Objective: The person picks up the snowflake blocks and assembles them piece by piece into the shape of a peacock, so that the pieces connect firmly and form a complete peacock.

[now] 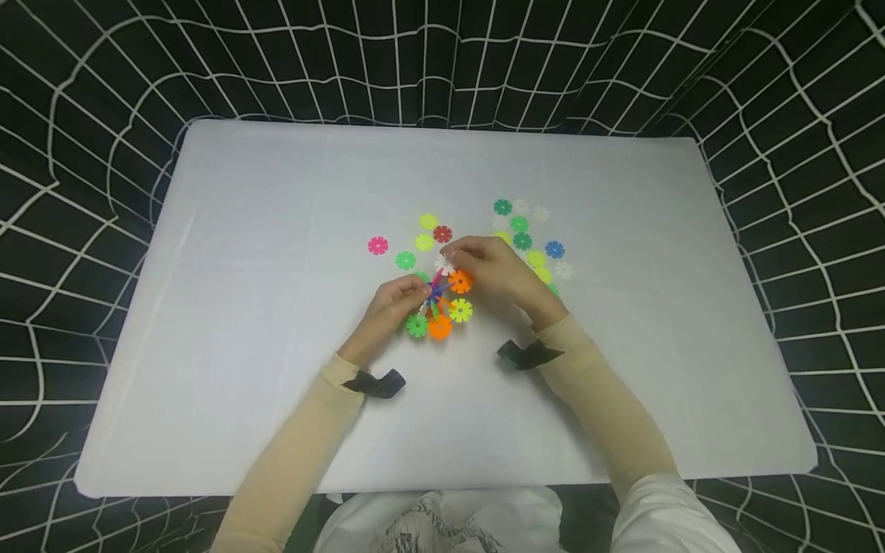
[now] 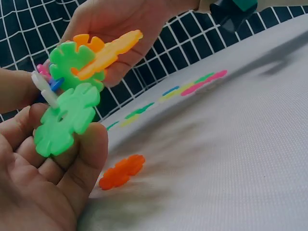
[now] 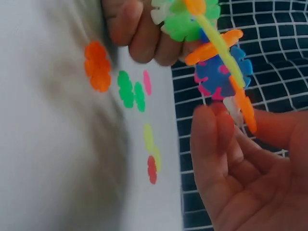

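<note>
A cluster of slotted plastic snowflake discs, joined edge to edge, hangs above the table between the two hands. My left hand (image 1: 392, 307) grips the cluster by its left side, near a blue disc (image 3: 221, 79) at the middle. In the left wrist view, a green disc (image 2: 67, 120) stands out over the left fingers. My right hand (image 1: 501, 269) pinches a white disc (image 1: 445, 266) at the cluster's top, beside an orange disc (image 1: 459, 282). A yellow disc (image 1: 461, 310) sticks out lower on the right. The fingers hide part of the joints.
Loose discs lie on the white table (image 1: 242, 307): a pink disc (image 1: 377, 246) and a red disc (image 1: 442, 233) beyond the hands, and a blue disc (image 1: 555, 250) among several green, yellow and white ones to the right. Dark walls with white netting (image 1: 387, 61) surround the table.
</note>
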Motion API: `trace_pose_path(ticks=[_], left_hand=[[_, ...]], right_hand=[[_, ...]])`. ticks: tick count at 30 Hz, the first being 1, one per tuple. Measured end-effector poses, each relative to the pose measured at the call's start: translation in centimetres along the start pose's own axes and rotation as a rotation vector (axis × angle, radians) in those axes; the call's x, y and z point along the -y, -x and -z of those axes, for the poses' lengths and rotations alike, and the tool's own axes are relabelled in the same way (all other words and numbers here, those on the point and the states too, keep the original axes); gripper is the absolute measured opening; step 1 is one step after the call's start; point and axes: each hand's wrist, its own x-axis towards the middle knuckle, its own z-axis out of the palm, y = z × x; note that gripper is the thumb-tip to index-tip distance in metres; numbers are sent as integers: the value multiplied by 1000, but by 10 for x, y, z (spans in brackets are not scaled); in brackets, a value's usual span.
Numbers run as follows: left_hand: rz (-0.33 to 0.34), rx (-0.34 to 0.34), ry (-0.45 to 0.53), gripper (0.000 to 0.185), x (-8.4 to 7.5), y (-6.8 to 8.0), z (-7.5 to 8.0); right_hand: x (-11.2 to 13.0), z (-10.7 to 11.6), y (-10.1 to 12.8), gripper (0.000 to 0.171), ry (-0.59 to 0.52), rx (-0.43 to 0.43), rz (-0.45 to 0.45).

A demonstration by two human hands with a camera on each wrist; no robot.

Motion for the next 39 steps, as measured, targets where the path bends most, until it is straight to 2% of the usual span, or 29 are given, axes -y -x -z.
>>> trace_pose_path(ticks=[3, 7, 14, 20, 29, 39], left_hand=[[11, -44, 31, 13, 0, -2, -1], [22, -81, 60, 12, 1, -3, -2], [-7, -63, 59, 13, 1, -3, -1], [-32, -55, 55, 8, 3, -3, -1], [-36, -54, 41, 7, 5, -4, 0], [-45, -93, 52, 10, 4, -5, 0]], right_hand=[[-4, 2, 3, 38, -58, -3, -17], [-9, -2, 5, 41, -89, 34, -24], [-8, -10, 2, 46, -144, 91, -60], [-8, -16, -1, 43, -100, 124, -102], [-12, -18, -3, 39, -137, 154, -82], [-19, -15, -1, 54, -180, 148, -123]])
